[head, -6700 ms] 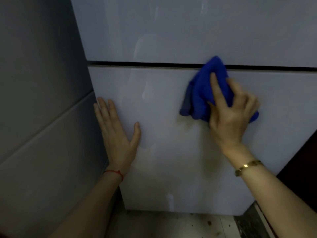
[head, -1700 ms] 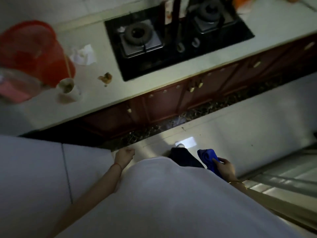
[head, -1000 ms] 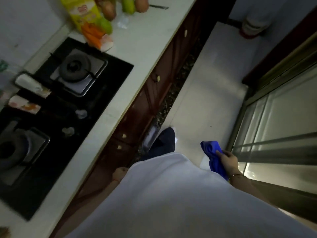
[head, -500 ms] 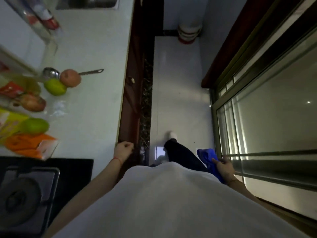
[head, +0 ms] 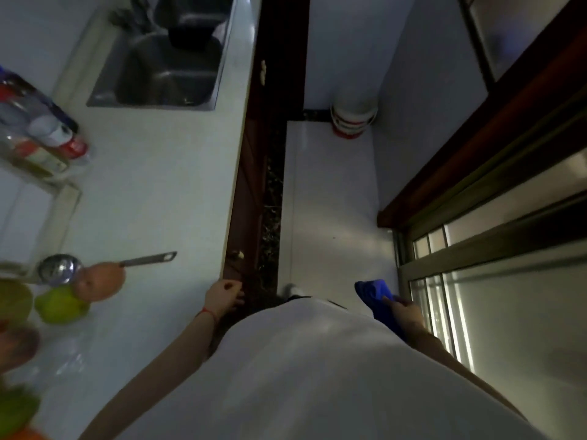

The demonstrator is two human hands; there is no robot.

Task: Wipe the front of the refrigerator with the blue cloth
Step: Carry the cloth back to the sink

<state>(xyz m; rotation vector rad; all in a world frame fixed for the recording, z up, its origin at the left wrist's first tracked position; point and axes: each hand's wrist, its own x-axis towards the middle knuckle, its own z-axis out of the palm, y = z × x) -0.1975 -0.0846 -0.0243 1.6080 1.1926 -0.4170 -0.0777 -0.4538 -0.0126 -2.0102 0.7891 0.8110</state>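
Beside glass door (head: 495, 312): blue cloth (head: 376, 296) bunched in right hand (head: 405, 314) fingers.

dim, bluish kitchen; pale light enters through the glass door (head: 508, 312) at right (soft glare on the floor (head: 333, 223)), fruit (head: 60, 304) at left edge blurred, wide-angle bending throughout.

A plain white fabric top (head: 317, 376), smooth and without print, covers the person's torso. Both forearms are bare, with no sleeves reaching them. A thin red string bracelet (head: 208, 312) circles the wrist of the left hand (head: 222, 295). Past the hem of the top shows dark trouser fabric (head: 305, 297) and a pale shoe tip (head: 290, 289).
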